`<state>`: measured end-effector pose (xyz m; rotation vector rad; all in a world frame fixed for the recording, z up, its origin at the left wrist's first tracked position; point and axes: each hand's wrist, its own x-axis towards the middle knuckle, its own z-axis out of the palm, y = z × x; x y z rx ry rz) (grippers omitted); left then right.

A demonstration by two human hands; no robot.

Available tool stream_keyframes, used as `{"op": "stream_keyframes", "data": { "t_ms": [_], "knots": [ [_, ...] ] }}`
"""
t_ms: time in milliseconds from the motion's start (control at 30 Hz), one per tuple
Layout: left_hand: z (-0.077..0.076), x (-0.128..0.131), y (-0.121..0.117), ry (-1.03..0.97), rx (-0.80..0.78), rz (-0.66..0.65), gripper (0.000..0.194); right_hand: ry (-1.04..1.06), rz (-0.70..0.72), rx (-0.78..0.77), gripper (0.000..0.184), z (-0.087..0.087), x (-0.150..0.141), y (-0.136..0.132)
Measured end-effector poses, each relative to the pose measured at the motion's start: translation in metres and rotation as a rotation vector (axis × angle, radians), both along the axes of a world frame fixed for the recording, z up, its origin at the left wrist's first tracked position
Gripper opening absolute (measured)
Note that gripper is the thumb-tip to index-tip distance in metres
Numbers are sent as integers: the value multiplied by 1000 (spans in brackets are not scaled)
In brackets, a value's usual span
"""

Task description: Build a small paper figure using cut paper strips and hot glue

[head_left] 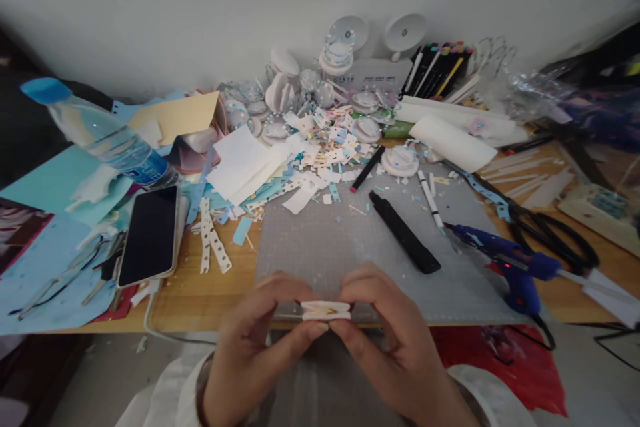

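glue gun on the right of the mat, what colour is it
The glue gun is blue, with a small red light on its body, clearest in the head view.

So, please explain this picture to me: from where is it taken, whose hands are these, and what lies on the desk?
The picture comes from one camera worn on a person's head, looking forward and down. That is why you see the person's own two bare hands at the bottom. The left hand and the right hand pinch a small flat white paper piece between them. Under it lies a grey cutting mat on a wooden desk. On the mat rest a black utility knife and a blue glue gun. To the left are a phone and a water bottle. Many paper scraps are piled behind.
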<state>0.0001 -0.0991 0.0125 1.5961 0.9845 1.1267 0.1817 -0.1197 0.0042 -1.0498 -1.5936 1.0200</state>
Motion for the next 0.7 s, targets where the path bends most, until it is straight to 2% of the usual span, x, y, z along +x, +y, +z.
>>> {"op": "stream_keyframes", "data": {
  "t_ms": [167,267,367,533,700],
  "knots": [
    [1,-2,-2,-35,24,-2,14,186,-23,-84,8,0,-7,0],
    [1,-1,-4,-84,-60,13,10,294,-69,-123,3,0,-13,0],
    [-1,1,-4,-161,-156,33,5,353,-94,-167,8,1,-17,1],
    [-8,6,1,-223,-283,69,4,361,-137,-213,11,-2,-19,4],
    [-19,6,12,-164,-446,79,12,301,-203,-288,17,-17,-22,10]
  ]
}}
